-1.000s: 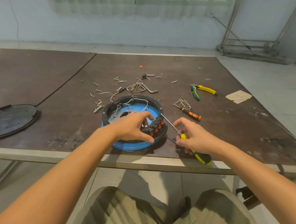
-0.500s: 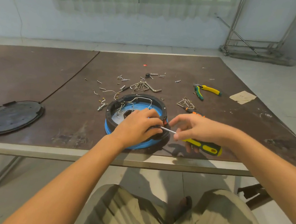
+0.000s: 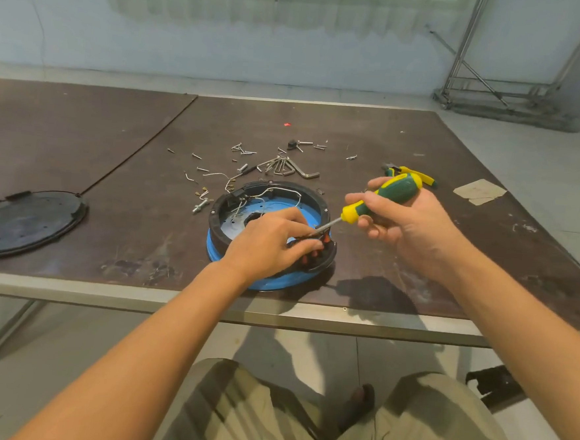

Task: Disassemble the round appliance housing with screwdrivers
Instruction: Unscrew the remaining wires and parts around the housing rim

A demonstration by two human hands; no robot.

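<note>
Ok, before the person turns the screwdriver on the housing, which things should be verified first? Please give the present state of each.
1. The right hand grips the screwdriver by its handle: ok.
2. The left hand holds the round housing at its near rim: ok.
3. The tip is seated in a screw head: cannot tell, the left hand hides it.
4. The left hand's fingers are away from the tip: not ok, they lie right at it.
5. The housing rests fully on the table: ok, though close to the front edge.
6. The loose screws lie apart from the housing: ok.
</note>
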